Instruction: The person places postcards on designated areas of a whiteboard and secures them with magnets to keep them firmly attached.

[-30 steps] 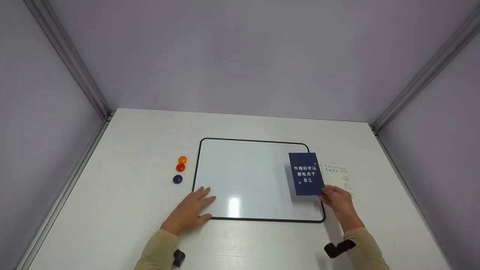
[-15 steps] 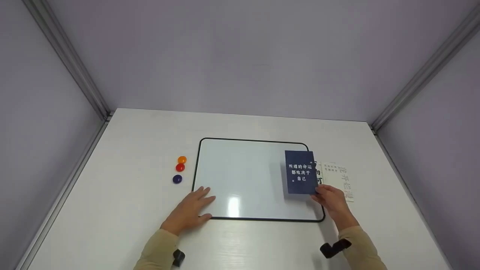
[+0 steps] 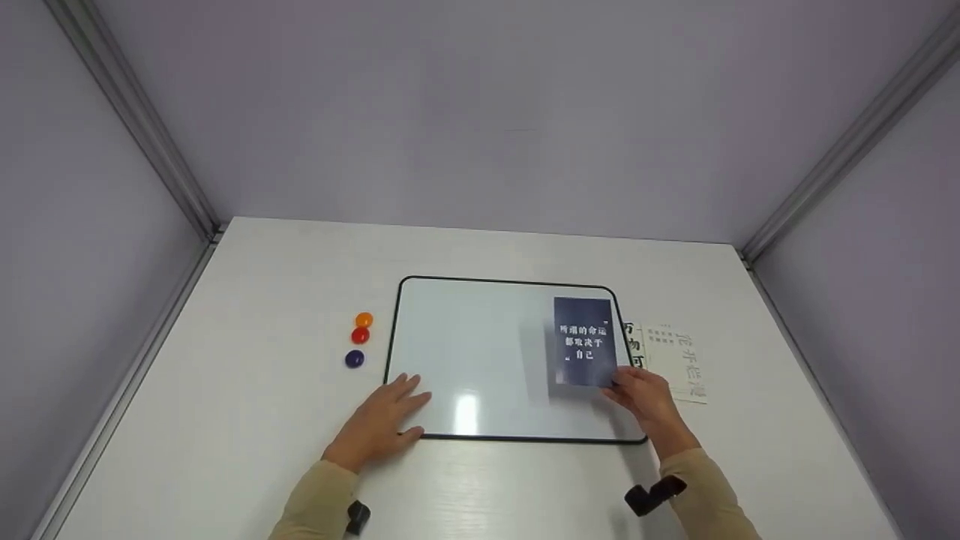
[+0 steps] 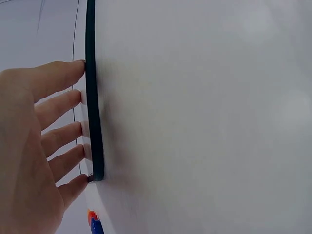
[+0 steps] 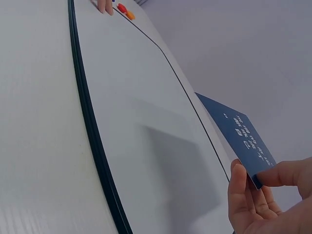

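A dark blue card (image 3: 586, 342) with white Chinese lettering is pinched at its lower right corner by my right hand (image 3: 643, 397). In the right wrist view the card (image 5: 239, 134) is tilted above the whiteboard (image 5: 131, 92), and its shadow falls on the white surface. The black-rimmed whiteboard (image 3: 472, 352) lies flat on the table. My left hand (image 3: 381, 418) rests on its lower left corner with fingers spread. In the left wrist view, the fingertips of the left hand (image 4: 46, 131) line up along the board's dark rim (image 4: 93, 97).
Left of the board, an orange magnet-like disc (image 3: 364, 320), a red one (image 3: 361, 335) and a dark blue one (image 3: 355, 358) lie in a column. Right of it is a pale card with Chinese writing (image 3: 679, 364), beside another partly covered by the board's edge area. Grey-framed walls surround the table.
My right hand has carried the blue card leftward over the board, uncovering more of the pale cards at the right. The left hand has stayed put.
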### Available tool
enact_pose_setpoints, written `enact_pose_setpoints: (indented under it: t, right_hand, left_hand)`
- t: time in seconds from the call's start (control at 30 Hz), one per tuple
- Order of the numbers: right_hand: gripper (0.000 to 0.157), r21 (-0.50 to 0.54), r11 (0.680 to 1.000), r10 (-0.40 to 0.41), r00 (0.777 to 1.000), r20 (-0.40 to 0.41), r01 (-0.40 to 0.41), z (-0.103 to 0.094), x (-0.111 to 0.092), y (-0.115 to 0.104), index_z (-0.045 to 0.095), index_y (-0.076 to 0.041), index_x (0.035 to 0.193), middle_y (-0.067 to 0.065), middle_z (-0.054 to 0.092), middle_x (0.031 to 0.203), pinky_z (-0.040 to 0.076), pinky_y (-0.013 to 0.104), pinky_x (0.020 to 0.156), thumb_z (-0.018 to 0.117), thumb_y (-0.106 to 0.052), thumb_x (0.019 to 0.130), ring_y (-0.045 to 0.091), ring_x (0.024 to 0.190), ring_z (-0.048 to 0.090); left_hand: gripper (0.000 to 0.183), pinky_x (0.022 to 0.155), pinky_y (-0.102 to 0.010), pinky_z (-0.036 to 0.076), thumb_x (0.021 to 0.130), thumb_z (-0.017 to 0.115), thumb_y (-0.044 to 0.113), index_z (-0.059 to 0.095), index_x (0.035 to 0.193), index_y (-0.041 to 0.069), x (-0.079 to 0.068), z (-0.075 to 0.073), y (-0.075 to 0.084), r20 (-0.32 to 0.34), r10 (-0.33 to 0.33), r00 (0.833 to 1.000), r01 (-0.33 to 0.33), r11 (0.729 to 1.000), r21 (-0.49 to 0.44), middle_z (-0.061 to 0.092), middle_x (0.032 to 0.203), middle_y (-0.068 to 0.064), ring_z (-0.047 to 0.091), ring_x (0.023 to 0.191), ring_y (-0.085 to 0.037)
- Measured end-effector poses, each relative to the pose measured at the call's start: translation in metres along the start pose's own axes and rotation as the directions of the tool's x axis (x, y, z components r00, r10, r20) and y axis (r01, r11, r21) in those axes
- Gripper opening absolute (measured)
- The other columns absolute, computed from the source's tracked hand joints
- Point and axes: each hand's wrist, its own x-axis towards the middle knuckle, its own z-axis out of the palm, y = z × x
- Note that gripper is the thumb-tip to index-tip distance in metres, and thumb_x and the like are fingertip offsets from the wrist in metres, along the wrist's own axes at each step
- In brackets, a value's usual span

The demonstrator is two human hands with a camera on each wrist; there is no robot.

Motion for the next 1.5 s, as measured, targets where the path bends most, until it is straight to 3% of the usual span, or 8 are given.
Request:
enact_pose_setpoints:
  t: [0.3, 0.93, 1.17, 1.5]
  right_hand:
    - [0.033, 0.036, 0.999, -0.015, 1.0, 0.02, 0.014, 0.01, 0.0, 0.0, 0.045, 0.019, 0.122, 0.003, 0.057, 0.084, 0.059, 0.018, 0.072, 0.05, 0.004, 0.092, 0.009, 0.073, 0.063]
    - [0.033, 0.007, 1.0, 0.01, 1.0, 0.023, -0.01, 0.028, 0.003, 0.003, 0.046, 0.016, 0.121, 0.006, 0.055, 0.092, 0.059, 0.019, 0.074, 0.051, 0.003, 0.092, 0.01, 0.078, 0.062]
    - [0.029, 0.026, 1.0, 0.003, 0.999, 0.032, -0.003, 0.033, 0.002, 0.003, 0.047, 0.015, 0.118, 0.004, 0.056, 0.088, 0.059, 0.018, 0.073, 0.051, 0.003, 0.092, 0.009, 0.075, 0.062]
    - [0.031, -0.008, 1.0, 0.017, 0.999, 0.033, -0.017, 0.047, 0.0, 0.001, 0.048, 0.013, 0.121, 0.008, 0.057, 0.096, 0.059, 0.02, 0.077, 0.051, 0.0, 0.093, 0.012, 0.082, 0.061]
  left_hand:
    - [0.05, 0.117, -0.054, 0.034, 0.09, 0.064, 0.025, 0.054, 0.137, 0.01, 0.001, 0.001, 0.002, -0.003, -0.016, 1.0, 0.016, 1.0, 0.0, 0.045, 0.15, -0.015, 0.037, 0.143, -0.037]
    - [0.052, 0.118, -0.053, 0.032, 0.09, 0.063, 0.029, 0.052, 0.139, 0.013, 0.001, 0.002, 0.002, 0.021, -0.042, 0.999, 0.042, 0.999, -0.014, 0.043, 0.152, -0.012, 0.035, 0.145, -0.035]
    - [0.052, 0.117, -0.054, 0.033, 0.09, 0.064, 0.028, 0.053, 0.138, 0.012, 0.002, 0.001, 0.004, 0.008, -0.03, 1.0, 0.03, 0.999, -0.016, 0.044, 0.151, -0.013, 0.036, 0.143, -0.037]
    - [0.052, 0.116, -0.055, 0.034, 0.09, 0.064, 0.027, 0.053, 0.138, 0.012, 0.001, 0.001, 0.003, -0.003, -0.015, 1.0, 0.015, 1.0, -0.007, 0.045, 0.151, -0.015, 0.037, 0.143, -0.038]
